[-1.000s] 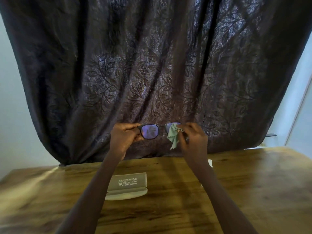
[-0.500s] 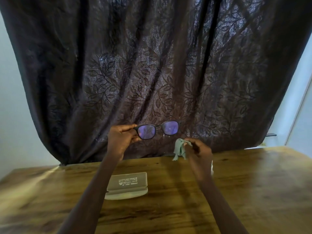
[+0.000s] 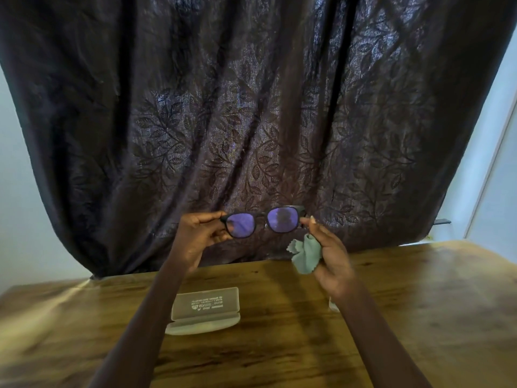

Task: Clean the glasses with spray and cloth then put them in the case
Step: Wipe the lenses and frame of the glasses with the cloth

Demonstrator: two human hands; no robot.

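- Head view, grip: my left hand (image 3: pixel 200 238) pinches the glasses (image 3: pixel 261 222) at their left end, thumb and fingers closed on the frame corner beside the left lens, holding them up above the table (image 3: pixel 419 303).
- My right hand (image 3: pixel 331 263) has the green cloth (image 3: pixel 305 254) bunched between palm and curled fingers, while its raised fingertips (image 3: pixel 312 219) sit at the right end of the frame; whether they actually touch it I cannot tell.
- Glasses: level, both lenses facing me with a violet sheen; the cloth hangs just below and right of the right lens, off the glass.
- Case (image 3: pixel 205 309), taken as landmark: it lies on the table, below the glasses and nearer me, between my forearms, printed side up. Its upper and lower parts look slightly offset, so I cannot tell whether it is fully shut.
- Right of the case, a small pale object (image 3: pixel 333 305) peeks from behind my right wrist; too hidden to identify.
- Behind the case hangs a dark leaf-patterned curtain (image 3: pixel 251 107).
- Progress, as a judgement: with the cloth off the lenses, I appear to be checking the wipe. Left to do: any last wiping, then placing the glasses in the case.
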